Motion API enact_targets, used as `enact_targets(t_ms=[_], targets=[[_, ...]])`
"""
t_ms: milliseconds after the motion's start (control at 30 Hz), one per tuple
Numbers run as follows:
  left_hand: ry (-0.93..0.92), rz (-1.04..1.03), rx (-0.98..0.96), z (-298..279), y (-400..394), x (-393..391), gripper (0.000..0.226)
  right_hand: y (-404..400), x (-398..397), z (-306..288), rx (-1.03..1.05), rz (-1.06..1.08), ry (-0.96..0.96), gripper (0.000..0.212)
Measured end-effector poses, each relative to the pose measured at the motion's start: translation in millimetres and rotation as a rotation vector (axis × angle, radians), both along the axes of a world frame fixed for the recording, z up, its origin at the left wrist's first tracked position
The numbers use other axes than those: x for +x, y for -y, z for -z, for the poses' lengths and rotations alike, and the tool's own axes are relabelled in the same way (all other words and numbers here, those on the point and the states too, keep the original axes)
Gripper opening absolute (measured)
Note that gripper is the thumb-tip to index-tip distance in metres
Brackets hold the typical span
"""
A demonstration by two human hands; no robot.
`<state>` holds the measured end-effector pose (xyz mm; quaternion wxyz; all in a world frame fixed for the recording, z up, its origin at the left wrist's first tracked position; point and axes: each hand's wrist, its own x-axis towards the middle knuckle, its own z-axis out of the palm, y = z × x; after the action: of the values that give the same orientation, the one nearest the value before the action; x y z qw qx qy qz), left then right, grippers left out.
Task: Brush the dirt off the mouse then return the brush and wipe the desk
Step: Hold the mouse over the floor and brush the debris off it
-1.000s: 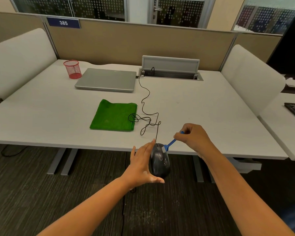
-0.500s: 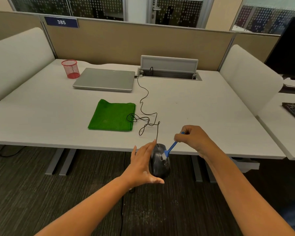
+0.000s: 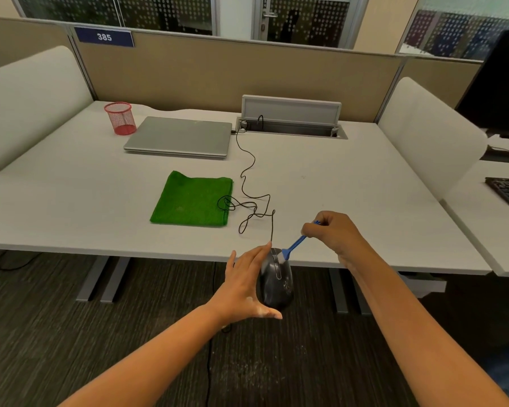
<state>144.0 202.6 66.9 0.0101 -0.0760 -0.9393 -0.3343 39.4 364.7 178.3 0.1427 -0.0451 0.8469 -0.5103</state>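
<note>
while the mouse (image 3: pixel 276 282) is held out past the near edge of the desk (image 3: pixel 365 183), over the floor, everything turns on how the brush meets it. going left to right: red mesh cup (image 3: pixel 120 118) at the far left of the desk (likely where the brush goes back, just a guess), closed laptop (image 3: pixel 180 136), green cloth (image 3: pixel 192 202) lying flat and untouched, well apart from both hands. left hand (image 3: pixel 244 286) cradles the mouse from its left side, fingers along the flank, thumb under the near end. mouse long axis runs away from the person, cable (image 3: pixel 249 183) end farthest. right hand (image 3: pixel 334 233) sits up and right of the mouse, fingers curled, pinching the blue brush (image 3: pixel 294 243). handle slants down-left, bristles touching the far end by the wheel. judgement: brushing step, next stroke pulls along the long axis toward the near end. right hand is the nearer one to the cloth side? no, left is.
</note>
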Motion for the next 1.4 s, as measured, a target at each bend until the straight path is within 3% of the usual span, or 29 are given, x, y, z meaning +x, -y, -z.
enact_targets(t_ms=[233,667,933,1400], targets=[[-0.02,0.058,-0.053,0,-3,0,0.124,6,-2,4,-0.044,0.063,-0.071,0.027],[-0.041,-0.02,-0.018,4,2,-8,0.123,0,1,0,0.038,0.009,-0.068,0.028],[-0.036,0.046,-0.152,6,4,-9,0.125,5,-5,1,0.068,-0.02,-0.029,0.029],[-0.063,0.003,-0.047,9,4,-12,0.123,5,-13,-10,0.111,-0.087,0.052,0.031]])
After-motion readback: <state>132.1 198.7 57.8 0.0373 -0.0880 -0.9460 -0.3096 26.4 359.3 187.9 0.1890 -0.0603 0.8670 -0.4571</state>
